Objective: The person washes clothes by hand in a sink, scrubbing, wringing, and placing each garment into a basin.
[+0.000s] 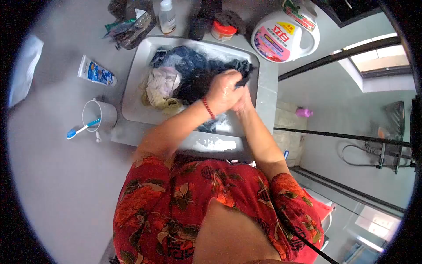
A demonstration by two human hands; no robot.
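A white rectangular basin (132, 94) holds wet clothes and suds. Over its right part my left hand (225, 90), with a red braided band at the wrist, and my right hand (242, 102) are pressed together. Both are closed on a dark wet cloth (246, 69), part of which sticks out beyond the fingers. More dark cloth (193, 86) lies beneath them. White and cream cloth (162, 84) sits at the left in the basin, beside a bluish piece (184, 57).
Behind the basin stand a large detergent jug (279, 37), a red-lidded tub (223, 31) and a clear bottle (167, 17). At the left are a blue-white tube (99, 73) and a white cup (107, 115) with a toothbrush (83, 128). A black-framed glass partition (343, 136) is at the right.
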